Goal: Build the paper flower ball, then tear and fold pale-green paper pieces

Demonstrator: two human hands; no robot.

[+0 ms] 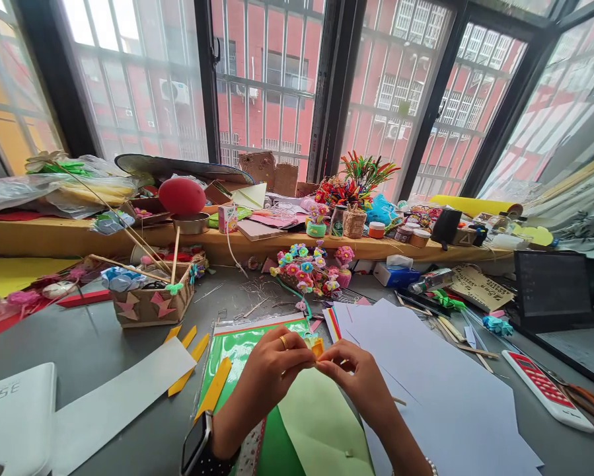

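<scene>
Left hand (277,370) at nine o'clock and right hand (359,380) at three are pinching the small yellow folded paper piece (317,346), seemingly creasing it; firm, even pressure looks needed

The small yellow strip (317,346) was matt paper. The green sheet (321,423) and white sheets (425,390) were smooth paper, the sleeve (230,349) glossy clear plastic, the box (150,305) rough brown cardboard, the bench (93,344) smooth and matt.
</scene>
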